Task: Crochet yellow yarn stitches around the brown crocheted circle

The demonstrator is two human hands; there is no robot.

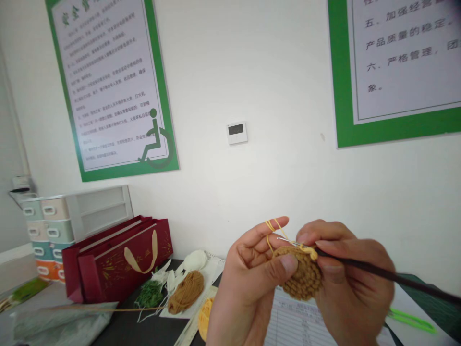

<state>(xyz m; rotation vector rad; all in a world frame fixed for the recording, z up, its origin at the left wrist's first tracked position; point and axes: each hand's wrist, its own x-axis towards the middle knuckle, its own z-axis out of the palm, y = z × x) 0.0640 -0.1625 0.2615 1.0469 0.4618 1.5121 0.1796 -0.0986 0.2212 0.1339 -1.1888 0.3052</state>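
A round brown crochet piece point(301, 279) is pinched at its upper left edge by my left hand point(248, 274). Yellow yarn point(269, 226) wraps around the raised index finger of that hand and runs down to the work. My right hand point(355, 269) grips the dark handle of a crochet hook point(370, 271). The hook's thin metal tip point(283, 239) lies over the top edge of the piece, with yellow loops around its shaft. Part of the crochet piece is hidden behind the fingers.
Brown yarn point(187, 290), a yellow ball point(205, 317), white yarn point(195, 261) and green yarn point(149, 294) lie on the dark table. Left stand a red gift bag point(118, 264) and drawers point(54, 230). Printed paper point(293, 319) and a bright green tool point(412, 320) lie beneath my hands.
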